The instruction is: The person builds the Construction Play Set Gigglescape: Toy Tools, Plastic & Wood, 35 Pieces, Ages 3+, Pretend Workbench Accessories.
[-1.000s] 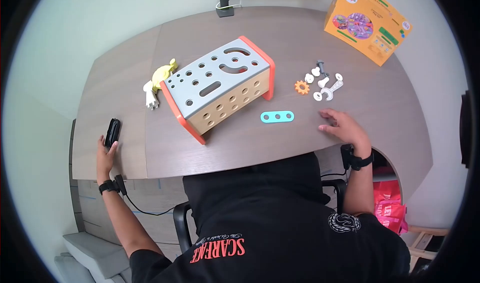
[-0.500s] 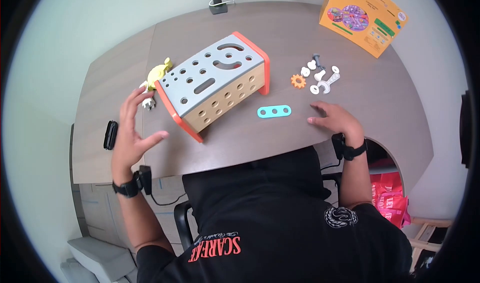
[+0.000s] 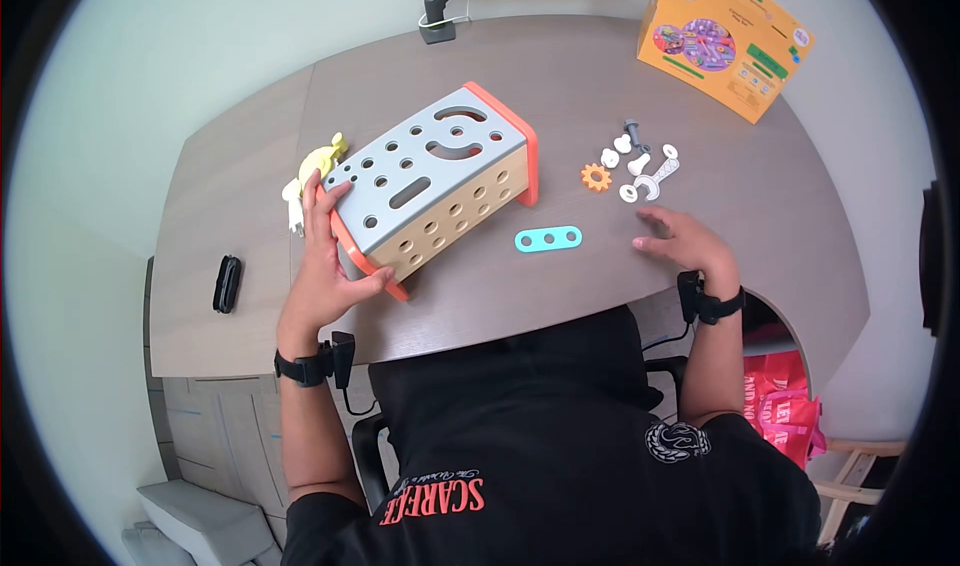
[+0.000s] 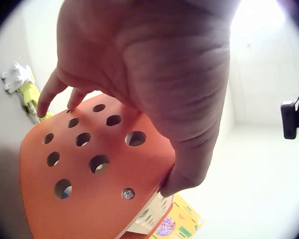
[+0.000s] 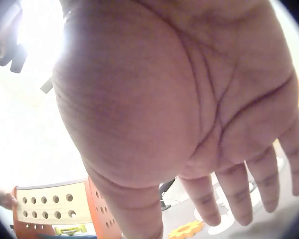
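Observation:
My left hand (image 3: pixel 322 284) grips the near left end of a toy workbench (image 3: pixel 440 173) with a grey perforated top. The thumb lies on the beige front side and the fingers reach over the top and far edge. In the left wrist view the hand spans the orange end panel (image 4: pixel 94 204), which has round holes and a screw. My right hand (image 3: pixel 690 246) rests near the table's front edge, fingers loosely bent, holding nothing. A teal three-hole strip (image 3: pixel 538 240) lies to its left. An orange gear (image 3: pixel 588 173) and a white toy wrench (image 3: pixel 662 175) lie just beyond it.
White bolts and nuts (image 3: pixel 638 165) and a dark grey bolt (image 3: pixel 632 133) lie around the wrench. Behind the workbench's left end are a yellow piece (image 3: pixel 322 159) and a white piece (image 3: pixel 293 206). A black case (image 3: pixel 228 284) lies left; an orange carton (image 3: pixel 760 41) stands back right.
My left hand has left the black case, moved right and taken hold of the workbench's left end. The right hand stays nearly in place.

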Available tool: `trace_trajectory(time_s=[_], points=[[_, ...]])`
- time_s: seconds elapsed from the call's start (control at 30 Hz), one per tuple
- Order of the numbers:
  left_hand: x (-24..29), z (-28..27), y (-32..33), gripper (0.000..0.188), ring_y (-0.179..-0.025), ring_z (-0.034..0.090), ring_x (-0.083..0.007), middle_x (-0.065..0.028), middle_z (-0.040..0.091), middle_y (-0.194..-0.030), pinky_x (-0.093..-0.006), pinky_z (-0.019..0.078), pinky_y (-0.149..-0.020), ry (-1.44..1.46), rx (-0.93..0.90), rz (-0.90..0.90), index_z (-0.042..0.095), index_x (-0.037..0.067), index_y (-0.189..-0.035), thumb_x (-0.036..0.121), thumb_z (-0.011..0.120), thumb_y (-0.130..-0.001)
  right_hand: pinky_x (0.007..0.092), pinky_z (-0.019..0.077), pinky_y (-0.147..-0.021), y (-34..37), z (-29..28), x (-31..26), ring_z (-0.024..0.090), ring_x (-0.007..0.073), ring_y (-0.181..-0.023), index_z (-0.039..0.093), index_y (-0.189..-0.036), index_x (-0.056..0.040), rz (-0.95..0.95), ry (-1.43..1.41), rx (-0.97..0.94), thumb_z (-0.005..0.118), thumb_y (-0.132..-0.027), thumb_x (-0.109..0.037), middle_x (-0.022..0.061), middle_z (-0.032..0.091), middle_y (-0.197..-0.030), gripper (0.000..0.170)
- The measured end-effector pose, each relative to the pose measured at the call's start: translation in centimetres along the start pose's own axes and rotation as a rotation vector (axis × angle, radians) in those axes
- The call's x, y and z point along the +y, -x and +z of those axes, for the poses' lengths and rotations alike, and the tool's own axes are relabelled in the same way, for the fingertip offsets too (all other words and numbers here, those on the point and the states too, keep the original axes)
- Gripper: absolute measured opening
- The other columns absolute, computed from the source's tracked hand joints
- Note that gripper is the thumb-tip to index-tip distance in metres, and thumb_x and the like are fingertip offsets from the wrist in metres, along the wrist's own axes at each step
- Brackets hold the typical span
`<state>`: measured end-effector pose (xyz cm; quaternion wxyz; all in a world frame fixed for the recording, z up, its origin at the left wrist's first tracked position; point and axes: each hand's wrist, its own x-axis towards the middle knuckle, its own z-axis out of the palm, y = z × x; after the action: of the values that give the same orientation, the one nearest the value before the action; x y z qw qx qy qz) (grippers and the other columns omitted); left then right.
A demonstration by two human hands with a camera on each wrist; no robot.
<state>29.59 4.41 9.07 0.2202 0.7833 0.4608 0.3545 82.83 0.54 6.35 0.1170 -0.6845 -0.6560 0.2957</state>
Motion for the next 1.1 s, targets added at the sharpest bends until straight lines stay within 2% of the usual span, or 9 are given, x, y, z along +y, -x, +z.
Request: trace_trajectory(time_s=[0.17, 0.27, 0.37, 0.47, 0.57, 0.67, 0.77, 0.87, 1.1], points=[[0.2, 0.8, 0.5, 0.114, -0.165, 0.007, -0.0422, -0.0238, -0.001, -0.177, -0.0590, 0.0207, -0.130, 0.011, 0.037, -0.010, 0.030, 0.019, -0.162, 0.024, 0.087, -0.064, 0.0461, 0.0492, -0.111, 0.3, -2.1, -0.3, 0.064, 0.0373, -0.130, 0.061, -0.148, -0.0093, 0.083, 0.005, 0.115, 0.083, -0.093, -0.041, 0.0227, 0.068, -0.140, 0.068], [-0.5, 0.9, 0.4, 0.114, -0.162, 0.020, -0.0435, -0.0231, 0.000, -0.176, -0.0574, 0.0290, -0.128, -0.004, 0.065, 0.012, 0.034, 0.018, -0.159, 0.027, 0.093, -0.063, 0.0451, 0.0516, -0.106, -0.4, -2.9, 0.6, 0.066, 0.0326, -0.123, 0.063, -0.145, -0.0097, 0.080, 0.087, 0.161, 0.084, -0.093, -0.037, 0.0180, 0.071, -0.134, 0.062], [0.2, 1.2, 0.5, 0.114, -0.160, 0.027, -0.0442, -0.0230, 0.001, -0.176, -0.0573, 0.0334, -0.126, 0.091, 0.071, -0.029, 0.035, 0.018, -0.158, 0.029, 0.096, -0.062, 0.0438, 0.0540, -0.100, -2.1, -3.5, 1.3, 0.069, 0.0265, -0.113, 0.066, -0.138, -0.0083, -0.152, 0.021, 0.227, 0.081, -0.096, -0.027, 0.0129, 0.073, -0.125, 0.049], [0.3, 1.6, 0.4, 0.114, -0.158, 0.032, -0.0448, -0.0226, 0.002, -0.176, -0.0570, 0.0365, -0.125, 0.035, 0.104, 0.000, 0.035, 0.019, -0.156, 0.031, 0.098, -0.061, 0.0402, 0.0564, -0.093, -3.4, -4.2, 0.0, 0.070, 0.0282, -0.107, 0.069, -0.127, -0.0018, -0.237, -0.006, 0.310, 0.081, -0.092, -0.012, 0.0146, 0.074, -0.115, 0.038], [0.0, 1.5, 0.4, 0.112, -0.158, 0.030, -0.0450, -0.0223, 0.002, -0.176, -0.0574, 0.0356, -0.125, -0.005, 0.108, 0.021, 0.036, 0.019, -0.155, 0.030, 0.097, -0.062, 0.0400, 0.0567, -0.091, -5.0, -4.3, -0.3, 0.071, 0.0270, -0.104, 0.070, -0.123, -0.0013, -0.289, 0.069, 0.326, 0.081, -0.091, -0.010, 0.0132, 0.074, -0.113, 0.034], [-0.2, 1.6, 0.4, 0.112, -0.158, 0.029, -0.0453, -0.0221, 0.003, -0.176, -0.0578, 0.0351, -0.125, -0.002, 0.124, 0.034, 0.036, 0.019, -0.155, 0.031, 0.097, -0.061, 0.0413, 0.0570, -0.090, -5.7, -3.3, -1.7, 0.071, 0.0271, -0.102, 0.071, -0.120, -0.0026, -0.286, 0.118, 0.236, 0.080, -0.091, -0.010, 0.0131, 0.074, -0.112, 0.032], [-0.2, 1.7, 0.4, 0.112, -0.159, 0.029, -0.0453, -0.0222, 0.003, -0.176, -0.0582, 0.0348, -0.125, -0.002, 0.128, 0.035, 0.036, 0.019, -0.154, 0.030, 0.097, -0.061, 0.0375, 0.0580, -0.086, -6.5, -1.6, -2.4, 0.071, 0.0235, -0.096, 0.071, -0.120, -0.0034, -0.401, 0.151, 0.233, 0.080, -0.092, -0.009, 0.0107, 0.074, -0.107, 0.031], [-0.5, 1.7, 0.4, 0.112, -0.159, 0.029, -0.0451, -0.0223, 0.004, -0.176, -0.0582, 0.0349, -0.125, -0.011, 0.133, 0.034, 0.037, 0.019, -0.154, 0.031, 0.097, -0.061, 0.0371, 0.0582, -0.085, -7.4, -0.8, -2.7, 0.071, 0.0238, -0.093, 0.071, -0.122, -0.0041, -0.402, 0.149, 0.228, 0.081, -0.091, -0.010, 0.0105, 0.073, -0.108, 0.033], [-0.7, 1.8, 0.4, 0.111, -0.159, 0.028, -0.0454, -0.0228, 0.006, -0.176, -0.0582, 0.0358, -0.125, 0.006, 0.146, 0.043, 0.038, 0.018, -0.154, 0.032, 0.098, -0.061, 0.0374, 0.0582, -0.082, -8.1, -0.4, -4.2, 0.070, 0.0246, -0.088, 0.071, -0.119, -0.0045, -0.231, 0.145, 0.450, 0.084, -0.087, -0.011, 0.0096, 0.072, -0.108, 0.035]])
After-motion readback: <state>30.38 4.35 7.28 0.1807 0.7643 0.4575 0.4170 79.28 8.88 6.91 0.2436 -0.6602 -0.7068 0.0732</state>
